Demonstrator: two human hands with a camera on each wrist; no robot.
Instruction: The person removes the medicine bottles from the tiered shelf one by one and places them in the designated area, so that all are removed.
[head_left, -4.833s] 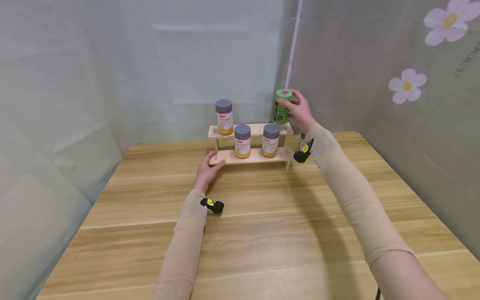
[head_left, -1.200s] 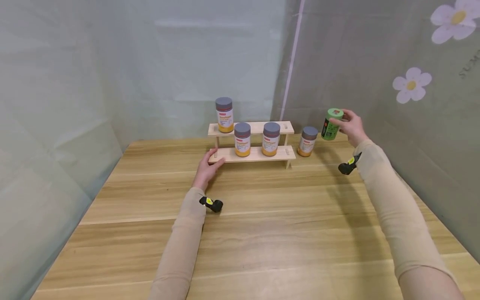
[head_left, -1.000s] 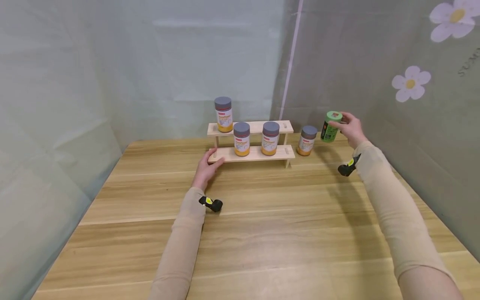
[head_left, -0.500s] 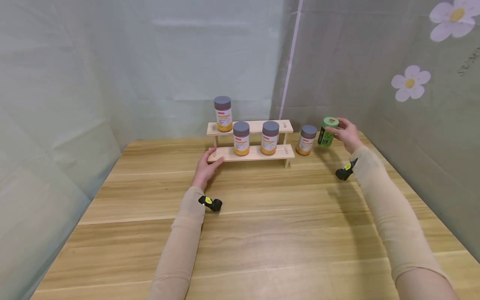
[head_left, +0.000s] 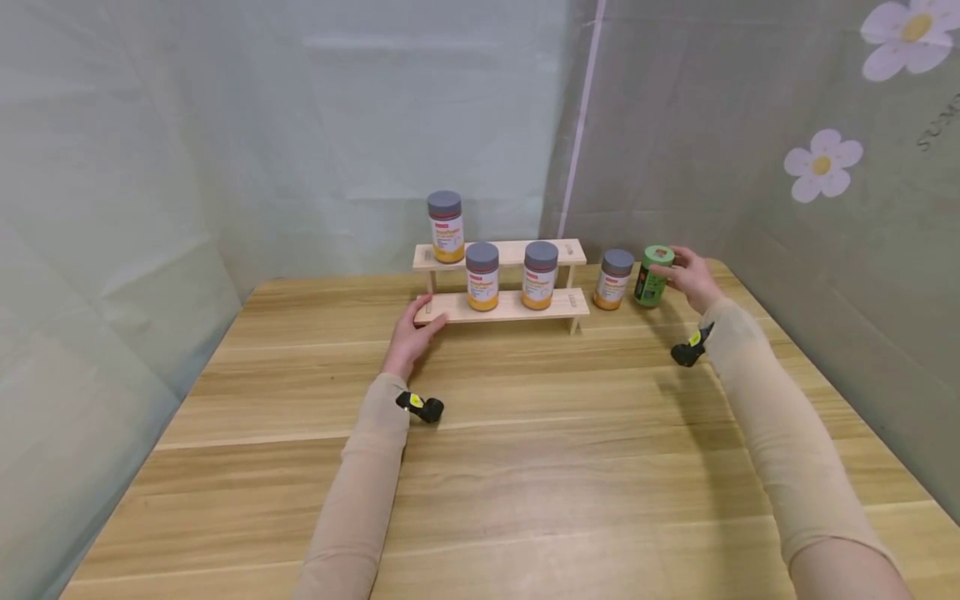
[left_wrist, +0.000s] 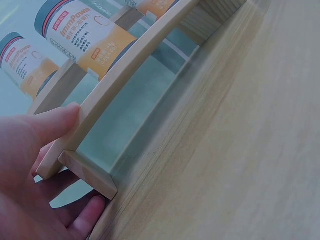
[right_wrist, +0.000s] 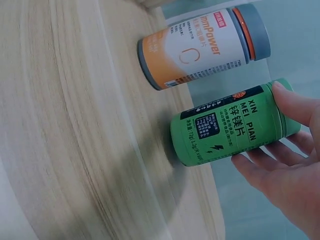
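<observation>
In the head view my right hand (head_left: 693,282) holds a green supplement bottle (head_left: 649,283) upright at the table's far right. The right wrist view shows the thumb near its lid and fingers around its far side; its base is right at the tabletop. Beside it on the table stands a grey-lidded bottle with a white and orange label (right_wrist: 200,47). My left hand (head_left: 408,337) grips the left end of a two-tier wooden shelf (head_left: 512,250), thumb on the lower board (left_wrist: 107,95) and fingers under it by the leg.
Matching grey-lidded bottles stand on the shelf: one at the left of the upper tier (head_left: 447,233), and a left bottle (head_left: 482,283) and a right bottle (head_left: 540,282) on the lower tier. Behind the wooden table (head_left: 525,467) hangs a pale curtain (head_left: 375,125).
My right hand has carried the green bottle from above the shelf's upper right end out to the right, then down to the table beside the grey-lidded bottle. My left hand has kept its grip.
</observation>
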